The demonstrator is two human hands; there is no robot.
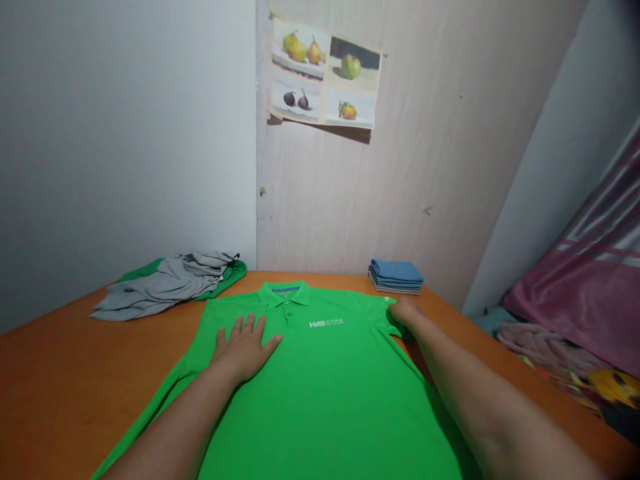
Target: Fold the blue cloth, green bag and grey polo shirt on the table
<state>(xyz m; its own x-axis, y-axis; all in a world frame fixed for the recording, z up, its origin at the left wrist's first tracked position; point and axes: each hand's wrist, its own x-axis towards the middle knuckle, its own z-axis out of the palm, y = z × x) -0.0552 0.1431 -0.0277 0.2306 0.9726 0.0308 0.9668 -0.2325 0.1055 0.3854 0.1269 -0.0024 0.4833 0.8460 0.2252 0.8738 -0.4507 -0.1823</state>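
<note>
A green polo shirt (320,393) lies spread on the table (60,387), collar (299,295) toward the far edge. The left hand (245,350) rests flat on it, fingers spread; the right hand (407,313) touches a sleeve (377,309), whether gripping I cannot tell. Beyond, a grey garment (165,287) overlies green cloth (233,273) near the far-left corner, a folded blue stack (397,271) near the far-right.

There are two hands (243,353), one shirt (325,387) and one table (65,380) — plus one clothes pile (170,285) and one folded stack (397,271). One poster (326,83) shows four fruit pictures (351,67).
</note>
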